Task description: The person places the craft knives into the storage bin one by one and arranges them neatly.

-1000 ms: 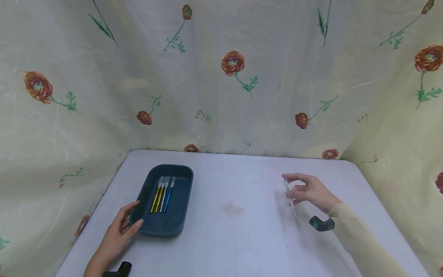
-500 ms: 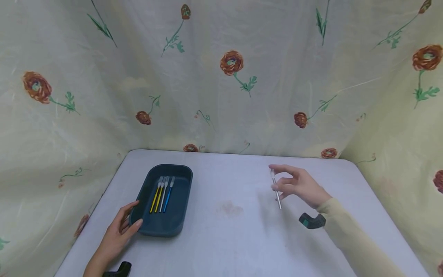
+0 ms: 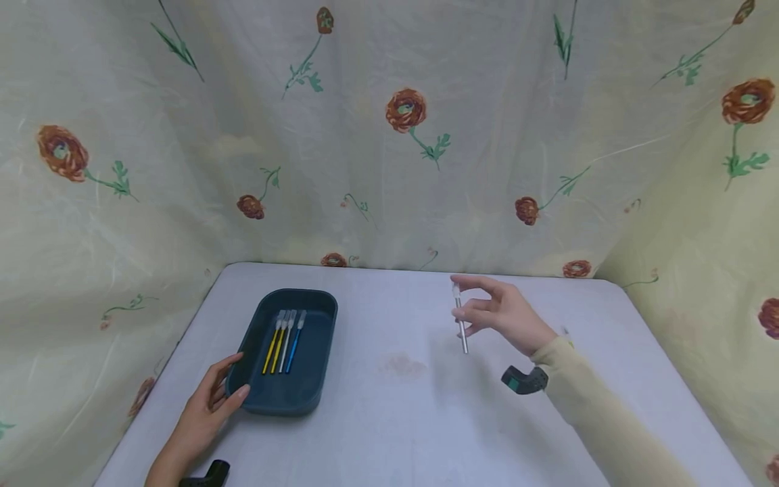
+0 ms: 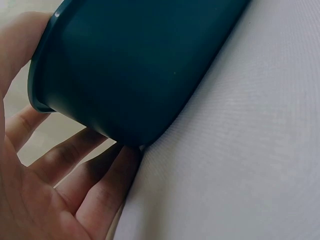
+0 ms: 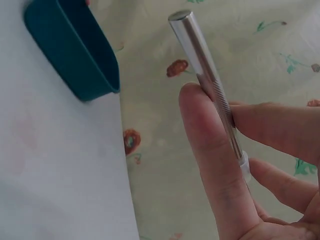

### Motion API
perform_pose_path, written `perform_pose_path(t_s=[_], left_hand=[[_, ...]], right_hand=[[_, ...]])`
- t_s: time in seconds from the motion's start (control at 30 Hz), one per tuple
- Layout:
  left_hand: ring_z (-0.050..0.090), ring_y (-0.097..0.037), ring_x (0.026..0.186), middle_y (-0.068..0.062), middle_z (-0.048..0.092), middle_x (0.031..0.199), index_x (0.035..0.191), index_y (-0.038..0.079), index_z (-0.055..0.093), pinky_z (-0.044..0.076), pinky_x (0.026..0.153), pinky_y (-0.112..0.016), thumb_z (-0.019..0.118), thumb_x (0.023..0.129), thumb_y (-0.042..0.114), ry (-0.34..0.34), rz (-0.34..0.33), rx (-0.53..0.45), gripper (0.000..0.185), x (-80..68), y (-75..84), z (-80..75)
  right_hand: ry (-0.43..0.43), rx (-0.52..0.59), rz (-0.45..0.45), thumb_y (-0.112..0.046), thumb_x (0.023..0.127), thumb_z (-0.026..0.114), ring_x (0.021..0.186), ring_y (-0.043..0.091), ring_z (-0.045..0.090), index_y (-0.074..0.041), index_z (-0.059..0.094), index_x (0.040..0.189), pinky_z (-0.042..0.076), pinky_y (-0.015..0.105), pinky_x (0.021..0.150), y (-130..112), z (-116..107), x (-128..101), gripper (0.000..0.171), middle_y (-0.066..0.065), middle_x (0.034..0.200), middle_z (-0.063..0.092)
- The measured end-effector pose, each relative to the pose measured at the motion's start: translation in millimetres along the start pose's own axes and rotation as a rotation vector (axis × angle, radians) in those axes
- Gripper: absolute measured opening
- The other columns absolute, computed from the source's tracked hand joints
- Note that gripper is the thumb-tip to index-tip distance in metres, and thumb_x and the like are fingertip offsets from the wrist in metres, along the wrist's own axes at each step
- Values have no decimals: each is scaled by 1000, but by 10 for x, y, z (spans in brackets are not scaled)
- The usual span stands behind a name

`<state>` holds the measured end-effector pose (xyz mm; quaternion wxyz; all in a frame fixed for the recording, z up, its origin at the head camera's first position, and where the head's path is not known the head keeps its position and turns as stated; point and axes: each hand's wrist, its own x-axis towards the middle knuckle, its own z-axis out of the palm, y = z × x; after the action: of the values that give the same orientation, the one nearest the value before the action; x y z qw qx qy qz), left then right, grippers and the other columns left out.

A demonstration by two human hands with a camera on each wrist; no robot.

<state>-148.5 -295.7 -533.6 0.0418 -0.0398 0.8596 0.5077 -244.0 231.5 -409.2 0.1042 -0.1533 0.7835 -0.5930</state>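
Observation:
In the head view, my right hand (image 3: 502,314) pinches a silver craft knife (image 3: 460,325) with a knurled handle and a clear cap, held above the right middle of the table. The right wrist view has its bare metal end (image 5: 187,30) pointing up, the thumb on one side and fingers opposite. My left hand (image 3: 203,406) holds the near left corner of a dark teal tray (image 3: 316,399). Its thumb lies at the rim and its fingertips press the outer wall low down. Inside the tray, several capped craft knives (image 3: 282,345), yellow, silver and blue, lie side by side.
The white-covered table (image 3: 389,419) is backed by a flowered curtain (image 3: 365,135) on three sides. A faint stain (image 3: 403,365) marks the cloth right of the tray. A small greyish tip (image 3: 565,331) shows just beyond the right sleeve (image 3: 584,399).
My right hand has moved left and slightly farther back, carrying the silver craft knife nearer the tray. My left hand and the tray have stayed in place.

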Motion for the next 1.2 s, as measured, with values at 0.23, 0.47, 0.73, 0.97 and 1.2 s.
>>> perform_pose_path(t_s=[0.23, 0.47, 0.73, 0.97, 1.2], left_hand=[[19, -57, 160, -30, 16, 178, 171, 17, 29, 30, 124, -74, 71, 107, 49, 6, -1, -7, 83, -7, 16, 0], [19, -57, 161, -29, 17, 178, 171, 17, 29, 30, 124, -74, 71, 107, 50, 11, 1, 5, 83, -4, 16, 3], [20, -57, 160, -30, 19, 177, 170, 16, 31, 31, 123, -74, 70, 108, 50, 17, 22, 12, 81, -10, 11, 1], [20, -59, 160, -31, 18, 177, 170, 16, 31, 32, 122, -74, 70, 108, 49, 13, 25, 22, 81, -13, 11, -1], [20, -58, 160, -30, 18, 177, 170, 16, 31, 32, 123, -74, 71, 107, 50, 17, 23, 17, 81, -4, 6, -1]], right_hand=[[-24, 62, -19, -16, 100, 84, 98, 32, 79, -10, 54, 160, 69, 48, 85, -104, 207, 142, 67, 18, 131, 71], [-56, 146, -61, -8, 100, 82, 97, 31, 78, -10, 54, 160, 69, 52, 84, -155, 421, 274, 67, 20, 143, 61], [-85, 171, -77, -3, 98, 83, 102, 39, 76, -10, 55, 159, 68, 58, 85, -240, 668, 407, 68, 17, 152, 52], [-66, 208, -97, 0, 98, 81, 103, 45, 74, -7, 53, 160, 69, 54, 83, -277, 882, 492, 69, 24, 153, 47], [-58, 225, -102, 1, 99, 79, 105, 46, 73, -7, 53, 160, 68, 54, 85, -257, 1113, 617, 66, 21, 151, 49]])
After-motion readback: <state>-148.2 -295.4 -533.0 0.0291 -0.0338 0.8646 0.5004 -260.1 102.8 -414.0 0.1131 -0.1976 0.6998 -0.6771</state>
